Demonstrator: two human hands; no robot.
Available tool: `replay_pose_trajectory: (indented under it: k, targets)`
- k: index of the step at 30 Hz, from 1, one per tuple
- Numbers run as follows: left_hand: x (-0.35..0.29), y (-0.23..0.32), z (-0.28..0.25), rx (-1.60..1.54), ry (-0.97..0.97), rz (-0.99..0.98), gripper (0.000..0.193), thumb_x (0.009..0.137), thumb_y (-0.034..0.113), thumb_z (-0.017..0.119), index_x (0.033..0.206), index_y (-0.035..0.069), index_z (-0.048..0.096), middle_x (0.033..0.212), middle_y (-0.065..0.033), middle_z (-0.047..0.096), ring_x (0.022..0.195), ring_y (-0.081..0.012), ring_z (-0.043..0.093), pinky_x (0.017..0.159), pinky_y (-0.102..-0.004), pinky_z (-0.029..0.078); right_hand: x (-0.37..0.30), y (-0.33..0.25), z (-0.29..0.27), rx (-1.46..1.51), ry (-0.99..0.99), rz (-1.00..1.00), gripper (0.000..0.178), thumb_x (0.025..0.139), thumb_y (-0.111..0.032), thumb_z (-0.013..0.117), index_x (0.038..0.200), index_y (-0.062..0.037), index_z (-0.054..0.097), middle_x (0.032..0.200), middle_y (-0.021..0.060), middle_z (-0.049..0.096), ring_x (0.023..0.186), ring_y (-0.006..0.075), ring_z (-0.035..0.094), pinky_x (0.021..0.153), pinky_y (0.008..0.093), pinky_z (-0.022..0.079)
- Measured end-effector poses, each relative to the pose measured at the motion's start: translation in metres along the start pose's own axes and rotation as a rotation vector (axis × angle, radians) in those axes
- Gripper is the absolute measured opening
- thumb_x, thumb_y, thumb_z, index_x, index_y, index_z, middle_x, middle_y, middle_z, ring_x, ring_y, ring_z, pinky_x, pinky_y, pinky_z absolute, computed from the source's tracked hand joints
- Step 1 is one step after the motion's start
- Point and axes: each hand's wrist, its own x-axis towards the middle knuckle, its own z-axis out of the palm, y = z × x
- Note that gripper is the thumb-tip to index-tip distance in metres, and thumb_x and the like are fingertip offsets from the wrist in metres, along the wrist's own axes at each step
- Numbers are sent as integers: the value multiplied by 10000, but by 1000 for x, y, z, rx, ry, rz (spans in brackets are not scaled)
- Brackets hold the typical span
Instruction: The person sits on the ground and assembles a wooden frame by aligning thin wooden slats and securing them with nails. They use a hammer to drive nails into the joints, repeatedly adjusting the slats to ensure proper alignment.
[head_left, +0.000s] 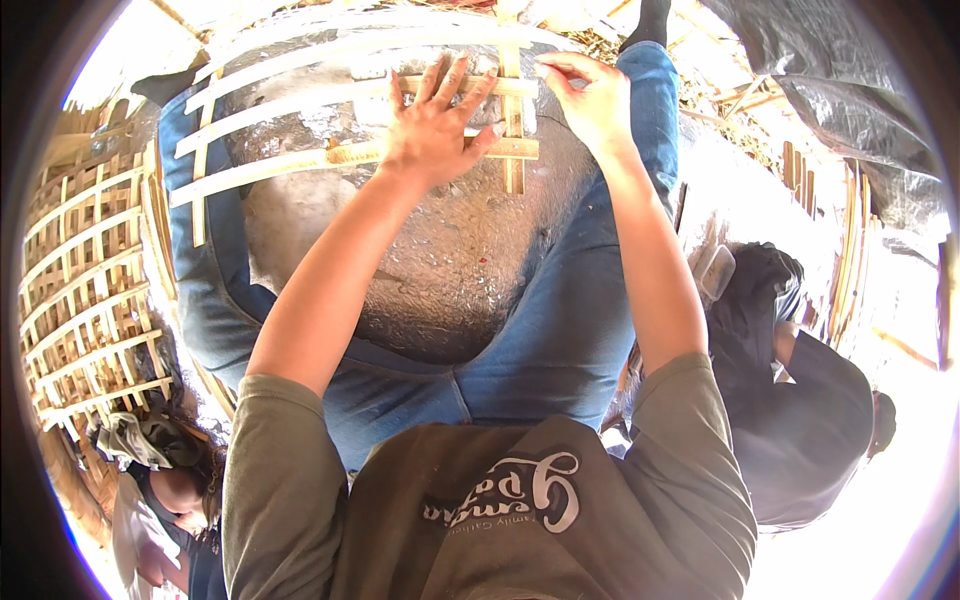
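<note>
A lattice of pale bamboo strips lies across the worn grey concrete surface between my legs. My left hand is spread flat over the lower strips, fingers apart, pressing near their right ends. An upright bamboo crosspiece crosses those ends just right of its fingertips. Close to the right of this crosspiece, my right hand is raised with thumb and forefinger pinched together. Anything between those fingertips is too small to make out. At the lattice's left end stands another thin crosspiece.
A finished-looking bamboo lattice panel leans at the far left. Another person in dark clothing sits low at the right, and part of a person shows at lower left. Dark plastic sheeting hangs at upper right, above loose bamboo strips.
</note>
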Motion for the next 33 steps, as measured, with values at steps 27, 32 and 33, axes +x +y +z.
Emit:
replay_pose_trajectory:
  k: [27,32,33]
  targets:
    - [-2,0,6,-20,103,1,670,980,675,359,1575,388,250,1660,-69,208,1530,-336,175,1144,-766,63,-21,1,44,-23,300,72,117,816,-55,775,925,-78,739,816,73,742,785,217,711,748,344,552]
    - [-1,-1,7,12,96,-8,679,976,701,317,1577,397,235,1667,-69,180,1538,-323,145,1161,-734,68,-18,5,44,22,266,66,116,809,-58,777,916,-96,752,833,70,750,790,216,711,759,339,548]
    - [-1,1,8,-2,116,-8,668,978,691,338,1571,391,263,1657,-78,215,1530,-330,179,1156,-746,84,-19,9,42,45,259,52,132,803,-57,777,926,-102,759,843,67,752,790,223,708,759,343,549]
